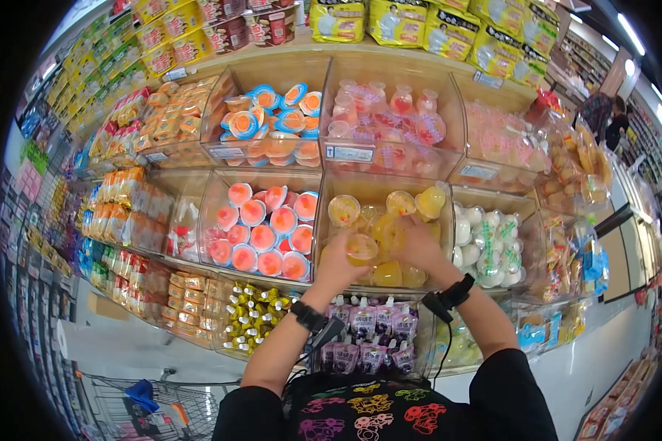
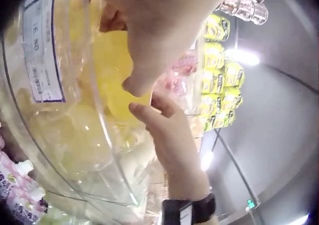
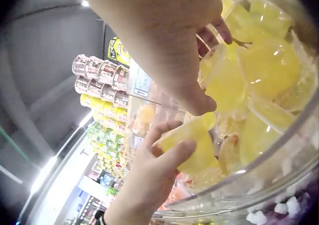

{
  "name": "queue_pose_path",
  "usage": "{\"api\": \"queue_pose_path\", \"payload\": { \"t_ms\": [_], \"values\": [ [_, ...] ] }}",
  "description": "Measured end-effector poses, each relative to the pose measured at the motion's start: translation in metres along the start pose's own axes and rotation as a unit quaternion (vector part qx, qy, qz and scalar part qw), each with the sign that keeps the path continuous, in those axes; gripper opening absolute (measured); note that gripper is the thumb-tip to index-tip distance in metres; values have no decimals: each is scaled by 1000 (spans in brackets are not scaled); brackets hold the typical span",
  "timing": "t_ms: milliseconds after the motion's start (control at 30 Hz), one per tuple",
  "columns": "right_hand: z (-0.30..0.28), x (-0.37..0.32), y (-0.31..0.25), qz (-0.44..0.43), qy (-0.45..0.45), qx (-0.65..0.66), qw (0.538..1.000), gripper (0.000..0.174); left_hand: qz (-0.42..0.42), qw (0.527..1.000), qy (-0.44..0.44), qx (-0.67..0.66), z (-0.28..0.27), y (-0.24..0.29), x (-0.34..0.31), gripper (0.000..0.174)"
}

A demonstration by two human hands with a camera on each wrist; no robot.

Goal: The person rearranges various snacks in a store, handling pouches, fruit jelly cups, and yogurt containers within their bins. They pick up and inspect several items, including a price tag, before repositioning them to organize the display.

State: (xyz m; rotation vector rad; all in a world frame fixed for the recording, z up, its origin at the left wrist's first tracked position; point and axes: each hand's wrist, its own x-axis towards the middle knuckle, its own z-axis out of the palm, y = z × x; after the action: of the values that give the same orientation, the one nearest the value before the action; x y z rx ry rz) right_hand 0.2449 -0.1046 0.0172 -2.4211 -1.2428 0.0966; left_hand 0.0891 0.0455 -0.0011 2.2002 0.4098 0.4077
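Observation:
My left hand (image 1: 336,266) grips a yellow jelly cup (image 1: 361,250) with a clear lid, over the front of a clear bin of yellow jelly cups (image 1: 388,275). In the right wrist view its thumb and fingers wrap round the side of that cup. Just to the right, my right hand (image 1: 421,248) holds a second yellow jelly cup (image 3: 224,83) between thumb and fingers, in the same bin. Both hands are close together, palms facing inward. More yellow cups (image 1: 343,210) lie behind them at the back of the bin.
A bin of pink-orange jelly cups (image 1: 263,228) adjoins on the left, white round packs (image 1: 490,246) on the right. Purple pouches (image 1: 374,323) hang below the clear front wall. Behind are blue-lidded cups (image 1: 279,117) and pink bottles (image 1: 402,103). A shopping cart (image 1: 151,408) stands lower left.

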Motion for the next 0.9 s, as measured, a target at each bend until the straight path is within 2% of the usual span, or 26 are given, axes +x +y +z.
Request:
{"api": "queue_pose_path", "payload": {
  "t_ms": [67,100,167,200,267,300,367,400,467,500,567,600,667,700,733,767,800,867,900],
  "values": [
    [-14,5,-2,-16,7,31,999,73,102,989,94,-46,-27,9,-12,73],
    [-21,7,-7,-8,6,39,999,73,99,991,84,-42,-39,7,-18,73],
    [-28,13,-25,-42,-31,110,993,72,82,980,171,-64,-60,4,-27,75],
    [-24,14,-34,-44,-34,114,992,72,78,980,171,-61,-67,9,-28,75],
    [-17,20,-53,-46,-92,38,994,75,18,943,236,-236,-79,15,-28,76],
    [-7,23,-53,-50,-93,40,994,75,17,943,239,-233,-81,14,-30,76],
    [23,31,-48,-98,-2,-99,990,67,25,952,244,-181,-84,8,-33,80],
    [29,34,-50,-105,-3,-98,990,67,19,953,242,-180,-82,3,-35,84],
    [43,33,-55,-183,196,-262,927,62,9,948,246,-200,-78,-5,-43,84],
    [44,32,-60,-188,195,-261,926,62,3,943,246,-222,-76,-8,-46,85],
    [47,29,-69,-300,84,-206,927,74,-16,939,254,-232,-73,-18,-48,86],
    [52,28,-71,-306,82,-206,926,74,-16,938,263,-226,-73,-19,-49,86],
    [63,29,-74,-359,-69,-146,919,72,-18,936,276,-218,-72,-23,-50,86],
    [59,31,-80,-362,-70,-146,918,72,-15,939,280,-198,-70,-26,-50,87],
    [49,35,-89,-251,-196,-72,945,68,-11,942,284,-178,-68,-29,-50,87],
    [43,39,-93,-130,-315,3,940,64,-12,941,287,-178,-67,-32,-50,87],
    [54,45,-86,-132,-317,3,939,64,-19,945,280,-170,-65,-34,-51,86],
    [85,56,-64,-173,-248,112,946,67,-27,948,273,-161,-63,-33,-52,86],
    [84,54,-62,-173,-249,113,946,67,-25,943,268,-196,-63,-29,-52,85]
  ]
}}
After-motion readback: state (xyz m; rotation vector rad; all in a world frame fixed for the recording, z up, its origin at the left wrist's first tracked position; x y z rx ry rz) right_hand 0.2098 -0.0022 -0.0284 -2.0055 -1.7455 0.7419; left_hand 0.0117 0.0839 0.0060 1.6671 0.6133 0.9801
